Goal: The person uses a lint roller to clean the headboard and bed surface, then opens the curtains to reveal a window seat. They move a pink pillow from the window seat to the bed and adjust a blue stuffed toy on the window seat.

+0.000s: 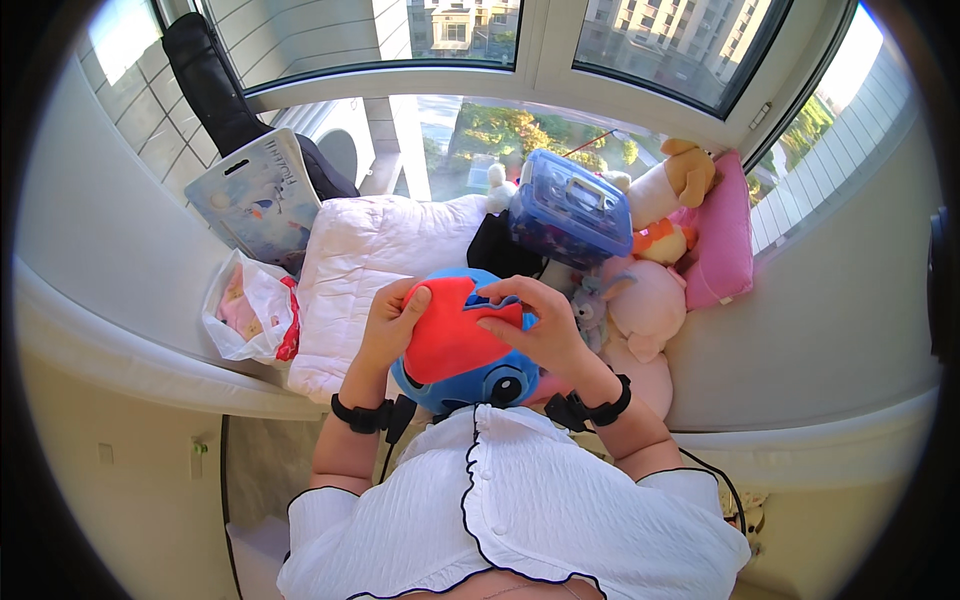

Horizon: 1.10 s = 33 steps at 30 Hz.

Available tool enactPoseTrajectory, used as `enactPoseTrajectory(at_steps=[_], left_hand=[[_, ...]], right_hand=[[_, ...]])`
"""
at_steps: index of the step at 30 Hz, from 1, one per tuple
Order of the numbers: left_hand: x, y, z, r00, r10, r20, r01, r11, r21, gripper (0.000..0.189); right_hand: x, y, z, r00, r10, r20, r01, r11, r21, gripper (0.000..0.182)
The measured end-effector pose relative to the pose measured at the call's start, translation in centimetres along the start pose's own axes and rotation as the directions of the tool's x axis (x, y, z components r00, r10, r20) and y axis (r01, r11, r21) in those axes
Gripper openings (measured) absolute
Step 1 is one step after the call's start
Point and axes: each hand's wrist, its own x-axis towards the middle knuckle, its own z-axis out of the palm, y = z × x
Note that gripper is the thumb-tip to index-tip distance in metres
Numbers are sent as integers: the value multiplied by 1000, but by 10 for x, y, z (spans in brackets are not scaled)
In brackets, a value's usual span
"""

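A red fabric piece (457, 330) with a blue edge lies over the head of a blue plush toy (465, 390), whose dark eye faces up near my chest. My left hand (394, 319) grips the red fabric at its left side, thumb on top. At the right, my right hand (536, 319) has its thumb on the red fabric and its fingers at the blue edge, where a gap shows blue inside. Whether those fingers pinch the edge firmly is hard to tell. Both wrists wear black straps with small devices.
Behind the plush are a folded pale pink quilt (375, 240), a black cloth item (502, 247) and a blue lidded plastic box (574, 206). Plush toys (649, 300) and a pink cushion (724, 232) crowd the right. A white plastic bag (255, 311) stands left, below a printed board (259, 199).
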Motion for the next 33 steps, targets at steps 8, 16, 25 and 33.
enactPoseTrajectory(at_steps=[8, 16, 25, 33], left_hand=[[-8, 4, 9, 998, -51, -35, 50, 999, -11, 26], [-29, -23, 26, 959, -259, 114, 205, 914, 350, 27], [-61, -49, -51, 848, -437, 299, 386, 897, 216, 29], [-59, -106, -67, 842, -539, -28, 360, 600, -714, 44]], right_hand=[[-4, 20, 3, 929, 306, 208, -337, 931, 138, 27], [-26, 41, 10, 859, 472, 198, -482, 876, 0, 20], [-50, 64, 12, 781, 599, 178, -613, 790, 30, 22], [-47, 129, 63, 804, 594, -21, -592, 804, 56, 27]])
